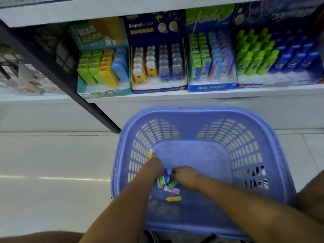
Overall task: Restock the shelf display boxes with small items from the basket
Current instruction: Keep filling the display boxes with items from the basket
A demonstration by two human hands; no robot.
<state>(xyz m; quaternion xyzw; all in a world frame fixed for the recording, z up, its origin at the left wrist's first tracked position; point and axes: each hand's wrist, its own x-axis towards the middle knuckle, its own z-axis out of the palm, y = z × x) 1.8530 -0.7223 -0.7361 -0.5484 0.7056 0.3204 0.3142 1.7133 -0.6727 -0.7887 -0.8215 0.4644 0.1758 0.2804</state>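
Note:
A purple plastic basket (201, 112) stands on the floor below the shelf. Both my hands are down inside it, over a small pile of loose packets (169, 185) in green, pink, blue and yellow. My left hand (154, 166) grips a yellow-and-white packet (151, 153) that sticks up past its fingers. The fingers of my right hand (185, 174) curl down onto a blue-and-white packet (167, 173) in the pile. One yellow packet (173, 199) lies apart, nearer to me. On the shelf above stand several display boxes: teal (105, 92), navy (158, 89) and blue (211, 87).
A fourth display box (273, 82) with green and blue items sits at the shelf's right end. A dark slanted post (57, 74) divides the shelf from another unit on the left. Pale floor tiles (52, 163) lie left of the basket. My knees show at both lower corners.

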